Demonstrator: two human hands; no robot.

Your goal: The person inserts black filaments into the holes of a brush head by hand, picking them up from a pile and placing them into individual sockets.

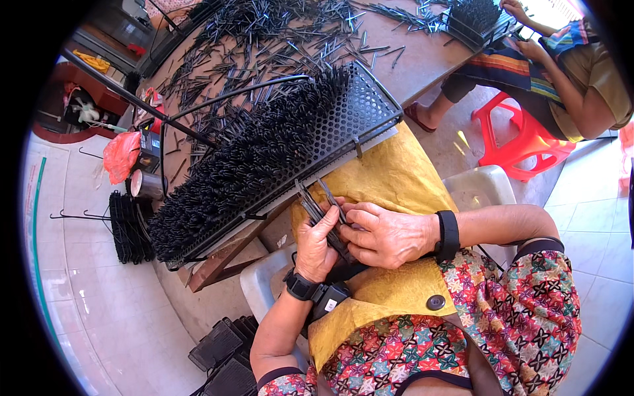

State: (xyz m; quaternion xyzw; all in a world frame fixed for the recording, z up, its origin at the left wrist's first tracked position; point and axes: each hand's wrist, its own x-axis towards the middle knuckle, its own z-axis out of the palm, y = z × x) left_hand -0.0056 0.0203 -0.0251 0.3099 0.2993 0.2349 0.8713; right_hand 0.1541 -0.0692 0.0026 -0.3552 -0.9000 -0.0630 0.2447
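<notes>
The left hand (316, 249) is curled around a bunch of thin black sticks (308, 200), thumb pressed on top; the right hand (391, 237) bends its fingers in against the bunch, but whether it grips any is hidden. Just beyond, the mesh tray (373, 99) is mostly packed with black pieces (254, 152), its upper-right end bare, so filling looks well along; loose pieces (257, 30) scattered over the table (422, 49) seem left.

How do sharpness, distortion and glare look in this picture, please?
In the head view, the left hand and right hand look reasonably sharp; in the head view, the pale tiles at left look bowed; and in the head view's upper right, glare burns white near the other person.
</notes>
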